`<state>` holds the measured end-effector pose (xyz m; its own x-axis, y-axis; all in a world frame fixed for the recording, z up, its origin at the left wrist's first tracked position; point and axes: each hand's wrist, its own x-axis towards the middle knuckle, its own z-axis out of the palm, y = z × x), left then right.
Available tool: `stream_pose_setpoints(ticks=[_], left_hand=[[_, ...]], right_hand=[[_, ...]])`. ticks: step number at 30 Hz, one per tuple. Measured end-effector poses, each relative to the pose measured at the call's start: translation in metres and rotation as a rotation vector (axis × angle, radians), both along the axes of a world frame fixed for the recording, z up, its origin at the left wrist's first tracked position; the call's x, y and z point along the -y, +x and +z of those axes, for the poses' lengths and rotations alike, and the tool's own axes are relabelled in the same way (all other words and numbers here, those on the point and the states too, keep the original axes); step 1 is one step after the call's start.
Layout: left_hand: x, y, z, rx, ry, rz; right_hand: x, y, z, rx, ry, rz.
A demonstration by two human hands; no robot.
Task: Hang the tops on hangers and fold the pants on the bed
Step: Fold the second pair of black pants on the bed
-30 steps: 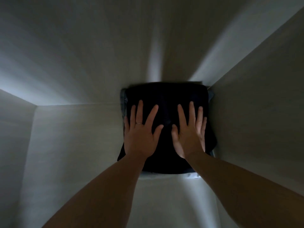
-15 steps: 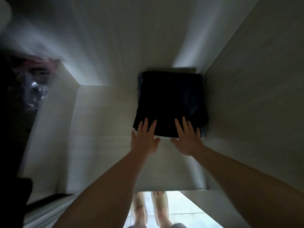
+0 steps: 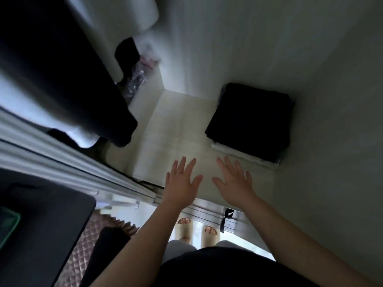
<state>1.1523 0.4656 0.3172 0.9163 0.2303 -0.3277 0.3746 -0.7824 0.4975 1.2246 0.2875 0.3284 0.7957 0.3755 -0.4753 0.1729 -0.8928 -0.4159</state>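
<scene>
Black folded pants (image 3: 248,121) lie stacked in the far right corner of the shelf (image 3: 176,129), seemingly finished. Left hand (image 3: 182,183) and right hand (image 3: 234,181) hover nearer, fingers (image 3: 182,165) spread, empty; whether tops remain, I cannot tell.

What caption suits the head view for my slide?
Both open, the left hand and the right hand hover just short of a dark-topped stack of folded clothes on a wardrobe shelf.

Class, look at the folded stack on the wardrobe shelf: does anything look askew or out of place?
Only slightly: under the dark folded pants, lighter folded pieces stick out at the near edge, so the edges are not flush. Nothing is spilled.
</scene>
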Motion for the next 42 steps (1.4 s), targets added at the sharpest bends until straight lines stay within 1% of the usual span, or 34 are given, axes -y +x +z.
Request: stream_pose_setpoints(ticks=[5,11,13,15,17,18,21,24,25,27,29,32,35,38,40,42], left_hand=[[-0.013,-0.067,0.035,0.054,0.05,0.215],[-0.008,-0.159,0.076,0.183,0.088,0.45],[-0.002,-0.188,0.088,0.255,0.131,0.494],[0.005,-0.215,0.098,0.311,0.223,0.51],[0.01,-0.246,0.107,0.293,0.343,0.546],[0.011,-0.259,0.111,0.259,0.378,0.582],[0.016,-0.318,0.116,0.121,0.475,0.681],[0.018,-0.371,0.115,0.06,0.555,0.724],[0.017,-0.387,0.113,0.052,0.576,0.726],[0.016,-0.412,0.109,0.044,0.621,0.704],[0.014,-0.425,0.106,0.056,0.643,0.684],[0.009,-0.428,0.109,0.1,0.613,0.717],[0.006,-0.429,0.111,0.144,0.565,0.769],[0.006,-0.433,0.116,0.214,0.498,0.84],[0.006,-0.438,0.122,0.277,0.408,0.959],[0.006,-0.448,0.13,0.34,0.272,1.108]], right_hand=[[-0.037,-0.035,0.015,0.012,0.136,0.153],[-0.061,-0.098,0.034,-0.008,0.286,0.396],[-0.065,-0.12,0.04,-0.004,0.374,0.462],[-0.069,-0.141,0.048,-0.039,0.486,0.514],[-0.073,-0.163,0.054,-0.103,0.584,0.563],[-0.076,-0.17,0.054,-0.155,0.602,0.564],[-0.083,-0.206,0.05,-0.223,0.592,0.582],[-0.093,-0.243,0.044,-0.248,0.597,0.609],[-0.097,-0.254,0.042,-0.277,0.606,0.598],[-0.105,-0.271,0.035,-0.325,0.617,0.509],[-0.112,-0.281,0.025,-0.284,0.581,0.407],[-0.118,-0.284,0.017,-0.125,0.419,0.373],[-0.119,-0.281,0.021,-0.052,0.382,0.382],[-0.113,-0.285,0.039,-0.13,0.414,0.402],[-0.104,-0.295,0.054,-0.2,0.479,0.425],[-0.093,-0.31,0.069,-0.202,0.564,0.474]])
